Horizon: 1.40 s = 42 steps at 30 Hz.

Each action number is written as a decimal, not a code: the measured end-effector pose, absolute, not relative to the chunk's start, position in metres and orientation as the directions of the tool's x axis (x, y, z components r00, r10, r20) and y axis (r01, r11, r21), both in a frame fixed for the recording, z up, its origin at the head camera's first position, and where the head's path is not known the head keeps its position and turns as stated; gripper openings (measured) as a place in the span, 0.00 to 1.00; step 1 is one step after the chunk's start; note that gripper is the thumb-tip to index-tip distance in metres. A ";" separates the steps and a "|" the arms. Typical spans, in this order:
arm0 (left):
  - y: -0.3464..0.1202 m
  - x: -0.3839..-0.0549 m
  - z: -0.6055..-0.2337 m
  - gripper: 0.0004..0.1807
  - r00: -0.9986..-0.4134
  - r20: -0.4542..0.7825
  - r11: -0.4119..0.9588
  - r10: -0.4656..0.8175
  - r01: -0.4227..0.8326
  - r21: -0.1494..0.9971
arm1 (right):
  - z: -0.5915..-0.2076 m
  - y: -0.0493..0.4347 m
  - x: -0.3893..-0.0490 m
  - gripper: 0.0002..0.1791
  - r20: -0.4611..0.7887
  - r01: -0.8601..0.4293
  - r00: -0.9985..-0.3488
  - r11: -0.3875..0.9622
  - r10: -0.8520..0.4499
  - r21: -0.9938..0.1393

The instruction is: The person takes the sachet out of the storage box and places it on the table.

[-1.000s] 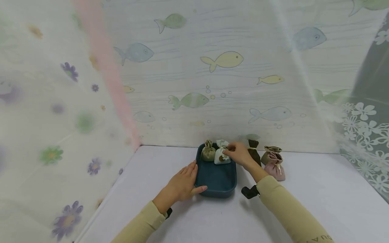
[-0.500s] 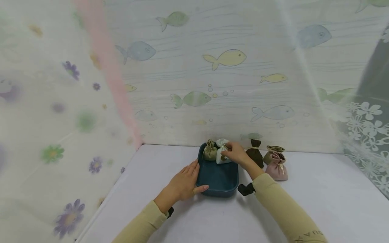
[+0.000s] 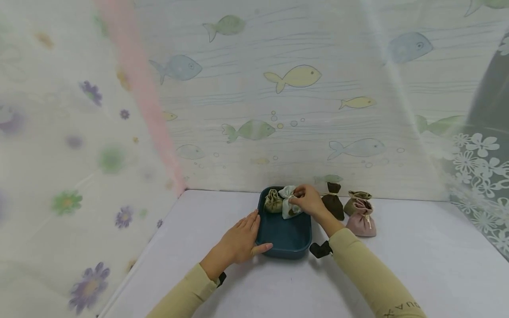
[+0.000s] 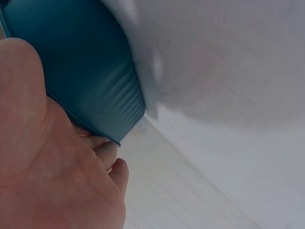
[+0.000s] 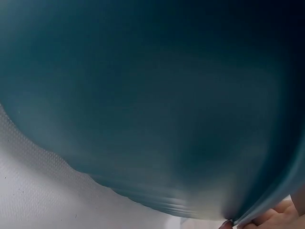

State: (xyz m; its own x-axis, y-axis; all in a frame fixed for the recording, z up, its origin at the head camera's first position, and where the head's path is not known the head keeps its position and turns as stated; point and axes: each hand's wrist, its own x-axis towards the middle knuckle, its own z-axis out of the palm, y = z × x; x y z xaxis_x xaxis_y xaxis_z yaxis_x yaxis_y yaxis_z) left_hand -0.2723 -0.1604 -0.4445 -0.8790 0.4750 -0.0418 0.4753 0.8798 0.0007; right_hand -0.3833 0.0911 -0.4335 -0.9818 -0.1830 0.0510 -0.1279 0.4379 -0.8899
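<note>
A dark blue rectangular tub stands on the table, its outer wall filling much of both wrist views. At its back lie two small drawstring pouches, an olive satin one and a white one with a brown-and-white decoration. My right hand pinches the white pouch near its tied neck, and the pouch leans inside the tub. Along the left rim rest the straight fingers of my left hand, with its thumb over the near left corner. In the left wrist view, fingertips reach past the tub's rim.
To the right of the tub stand a dark brown pouch, a pink pouch and, partly behind it, an olive-brown pouch. A fish-print curtain hangs behind the white table. A flowered curtain hangs at left.
The white pouch has tilted to the left and sunk slightly with my right hand on it. The olive pouch in the tub has tipped, its neck now lower. The left hand stays at the rim.
</note>
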 end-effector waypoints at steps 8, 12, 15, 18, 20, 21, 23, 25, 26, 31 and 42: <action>-0.159 -0.270 -0.442 0.55 -0.877 -0.041 0.878 0.478 0.478 0.006 | -0.435 0.092 -0.384 0.25 0.049 -0.138 -0.980 0.474 -0.195 -0.870; -0.158 -0.268 -0.434 0.56 -0.874 -0.044 0.875 0.484 0.484 0.008 | -0.434 0.094 -0.384 0.09 0.059 -0.173 -0.969 0.482 -0.241 -0.859; -0.158 -0.268 -0.432 0.56 -0.875 -0.058 0.877 0.480 0.481 -0.001 | -0.432 0.096 -0.383 0.05 0.059 -0.189 -0.961 0.484 -0.271 -0.855; -0.157 -0.269 -0.432 0.56 -0.876 -0.061 0.877 0.479 0.481 -0.007 | -0.428 0.098 -0.382 0.06 0.055 -0.190 -0.960 0.494 -0.275 -0.849; -0.156 -0.269 -0.431 0.55 -0.875 -0.063 0.876 0.481 0.482 -0.009 | -0.426 0.099 -0.381 0.07 0.048 -0.183 -0.962 0.498 -0.271 -0.848; -0.156 -0.269 -0.429 0.55 -0.874 -0.064 0.875 0.482 0.484 -0.009 | -0.425 0.100 -0.380 0.07 0.049 -0.183 -0.962 0.502 -0.270 -0.845; -0.155 -0.268 -0.426 0.55 -0.873 -0.072 0.875 0.482 0.484 -0.004 | -0.423 0.101 -0.378 0.09 0.047 -0.185 -0.960 0.503 -0.276 -0.844; -0.156 -0.266 -0.422 0.54 -0.874 -0.089 0.877 0.478 0.480 -0.005 | -0.420 0.101 -0.376 0.12 0.049 -0.190 -0.959 0.504 -0.279 -0.842; -0.156 -0.266 -0.421 0.54 -0.875 -0.095 0.878 0.475 0.478 -0.005 | -0.418 0.101 -0.375 0.14 0.057 -0.201 -0.956 0.502 -0.287 -0.841; -0.157 -0.269 -0.423 0.54 -0.875 -0.101 0.879 0.473 0.477 -0.021 | -0.404 0.107 -0.369 0.18 0.102 -0.247 -0.948 0.498 -0.301 -0.831; -0.162 -0.275 -0.440 0.56 -0.872 -0.045 0.873 0.487 0.487 -0.001 | -0.382 0.125 -0.350 0.19 0.170 -0.337 -0.924 0.515 -0.343 -0.788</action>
State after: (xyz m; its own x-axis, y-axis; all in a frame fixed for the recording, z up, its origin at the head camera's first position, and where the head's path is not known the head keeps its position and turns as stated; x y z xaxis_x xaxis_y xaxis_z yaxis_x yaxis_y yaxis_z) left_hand -0.2748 -0.1624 -0.4401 -0.8725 0.4866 -0.0450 0.4871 0.8733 -0.0008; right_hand -0.3499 0.1252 -0.3819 -0.9236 -0.3433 0.1704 -0.3369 0.5152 -0.7881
